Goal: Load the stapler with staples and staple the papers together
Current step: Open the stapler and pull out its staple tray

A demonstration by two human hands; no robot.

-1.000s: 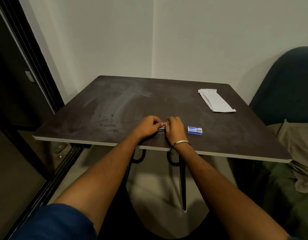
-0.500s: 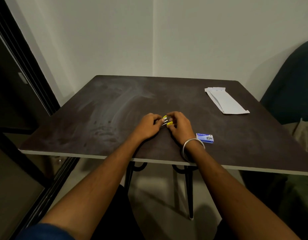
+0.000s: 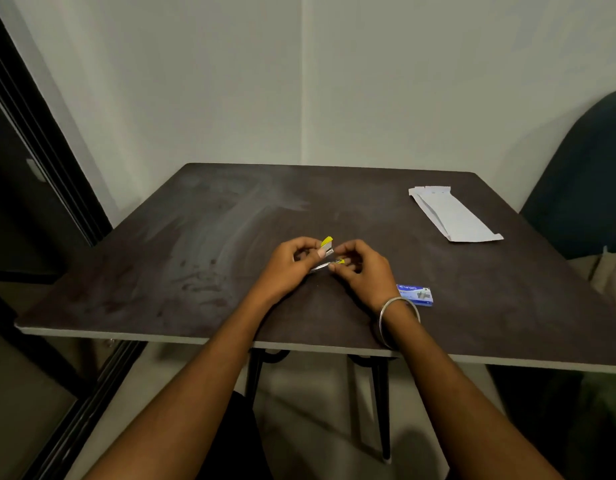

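Presently we grip the small yellow-and-metal stapler (image 3: 325, 255) with both hands above the dark brown table (image 3: 161, 271); left hand (image 3: 292, 265) clasps its body; right hand (image 3: 360, 268) pinches its front; blue staple box (image 3: 415, 295) lies just right of our wrist; folded white papers (image 3: 450, 214) rest far right.

Both bare forearms reach forward, converging at the middle. Left hand (image 3: 292, 263) is curled tight, thumb pressed forward over its knuckles. Right hand (image 3: 363, 268) faces it, fingertips (image 3: 334, 267) pinched together, wrist bent slightly. The two hands almost touch.
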